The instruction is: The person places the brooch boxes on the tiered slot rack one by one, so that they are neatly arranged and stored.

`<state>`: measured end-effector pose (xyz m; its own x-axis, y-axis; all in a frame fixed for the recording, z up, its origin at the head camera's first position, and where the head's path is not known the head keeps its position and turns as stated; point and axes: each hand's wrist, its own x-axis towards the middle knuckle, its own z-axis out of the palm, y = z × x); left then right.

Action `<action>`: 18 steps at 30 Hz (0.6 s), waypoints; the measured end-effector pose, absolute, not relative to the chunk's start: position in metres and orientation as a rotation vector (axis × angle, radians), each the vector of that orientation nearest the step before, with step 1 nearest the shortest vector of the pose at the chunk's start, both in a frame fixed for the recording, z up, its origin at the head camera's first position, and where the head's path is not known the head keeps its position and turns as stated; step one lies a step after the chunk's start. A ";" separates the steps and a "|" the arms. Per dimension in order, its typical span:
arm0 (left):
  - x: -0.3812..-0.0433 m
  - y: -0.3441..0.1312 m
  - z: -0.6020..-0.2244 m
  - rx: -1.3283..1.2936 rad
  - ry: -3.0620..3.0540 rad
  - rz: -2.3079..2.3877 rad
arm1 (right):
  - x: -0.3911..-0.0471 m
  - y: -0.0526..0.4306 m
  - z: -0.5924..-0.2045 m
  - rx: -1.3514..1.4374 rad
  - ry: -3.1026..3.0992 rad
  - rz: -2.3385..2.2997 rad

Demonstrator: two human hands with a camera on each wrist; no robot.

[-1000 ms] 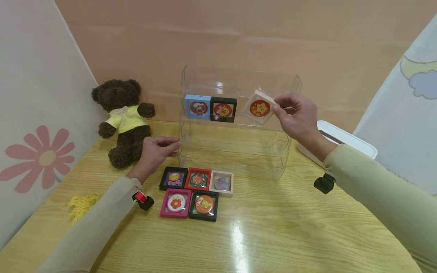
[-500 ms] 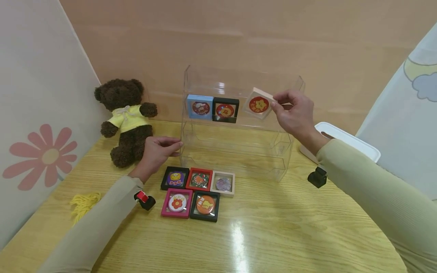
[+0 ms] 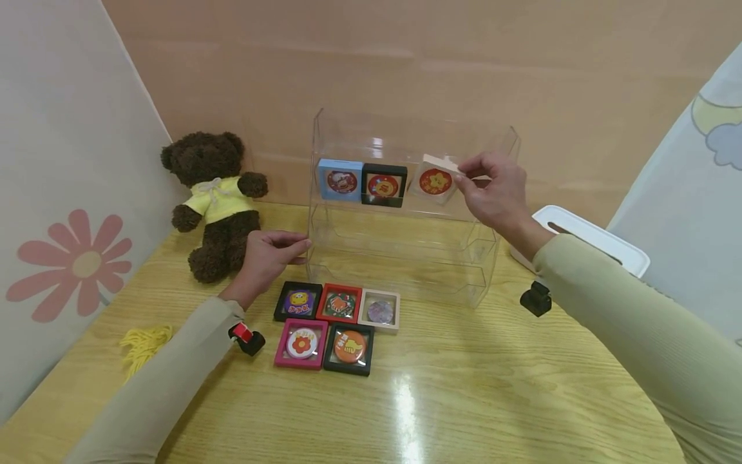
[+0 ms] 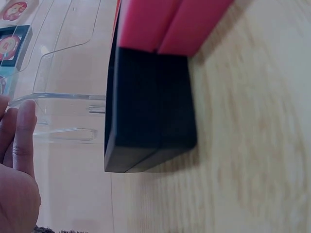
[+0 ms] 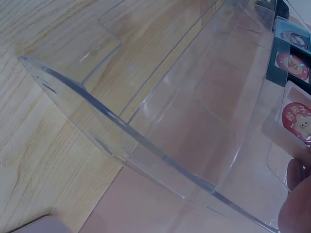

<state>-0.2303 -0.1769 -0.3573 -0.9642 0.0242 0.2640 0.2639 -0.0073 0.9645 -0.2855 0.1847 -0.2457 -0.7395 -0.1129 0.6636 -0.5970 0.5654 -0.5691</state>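
Note:
My right hand [image 3: 498, 193] pinches the right corner of a pale pink display frame [image 3: 435, 182] with a red star badge inside. That frame tilts at the upper tier of a clear acrylic display stand [image 3: 491, 270], just right of a black frame [image 3: 385, 187]. A light blue frame [image 3: 341, 182] stands left of the black one, side by side in the same tier. My left hand [image 3: 268, 261] pinches the stand's left side edge between thumb and fingers. In the left wrist view, a black frame [image 4: 150, 107] on the table partly blocks the stand.
In front of the stand, several badge frames lie flat in two rows, among them a red one [image 3: 339, 303] and a magenta one [image 3: 300, 344]. A brown teddy bear [image 3: 214, 206] sits left, yellow yarn [image 3: 145, 348] nearer. Behind my right wrist is a white-lidded box [image 3: 614, 248].
My right hand has moved left with the pale pink frame, bringing it closer to the black frame and tilting it less. The left hand stays at the stand's edge.

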 end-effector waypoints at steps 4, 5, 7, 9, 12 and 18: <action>-0.231 -0.177 -0.358 -0.310 -2.079 -2.095 | -0.285 0.185 -0.246 0.596 -2.240 1.060; -0.231 -0.177 -0.358 -0.308 -2.079 -2.098 | -0.284 0.185 -0.245 0.597 -2.246 1.054; -0.231 -0.176 -0.358 -0.298 -2.078 -2.099 | -0.284 0.184 -0.245 0.599 -2.257 1.047; -0.231 -0.176 -0.358 -0.290 -2.079 -2.095 | -0.284 0.184 -0.245 0.600 -2.268 1.046; -0.231 -0.176 -0.358 -0.287 -2.080 -2.088 | -0.283 0.184 -0.244 0.610 -2.277 1.047; -0.231 -0.176 -0.358 -0.267 -2.084 -2.096 | -0.283 0.185 -0.245 0.646 -2.328 1.010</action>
